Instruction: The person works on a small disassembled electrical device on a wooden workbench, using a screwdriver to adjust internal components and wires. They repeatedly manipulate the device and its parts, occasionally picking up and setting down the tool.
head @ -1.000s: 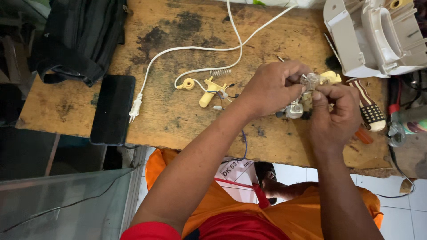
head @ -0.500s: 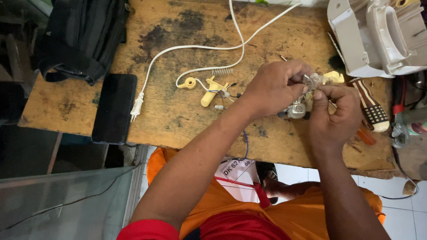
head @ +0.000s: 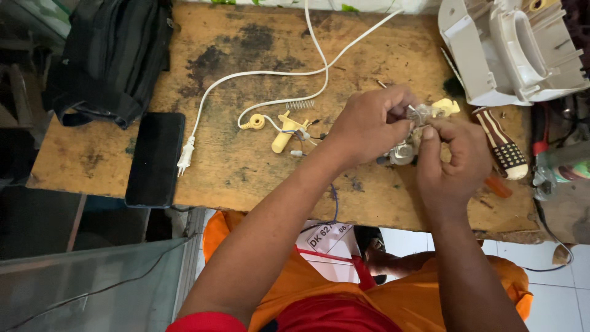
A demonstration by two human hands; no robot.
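Observation:
Over a stained wooden workbench (head: 246, 160), my left hand (head: 369, 123) and my right hand (head: 452, 163) meet on a small metal electrical part (head: 405, 150) with thin wires. Both hands pinch it between fingertips; most of the part is hidden by my fingers. A pale yellow plastic piece (head: 447, 108) pokes out just behind my fingers. More yellow plastic pieces (head: 284, 130) with thin wires lie on the bench left of my left hand.
A white power cord with plug (head: 185, 157) loops across the bench. A black phone (head: 155, 158) lies at the left edge, a black bag (head: 110, 55) behind it. A grey-white appliance housing (head: 510, 49) sits back right, a striped-handled screwdriver (head: 501, 142) beside my right hand.
My hands have stayed on the small part, shifting only slightly as the fingers work it. The view has drifted a little.

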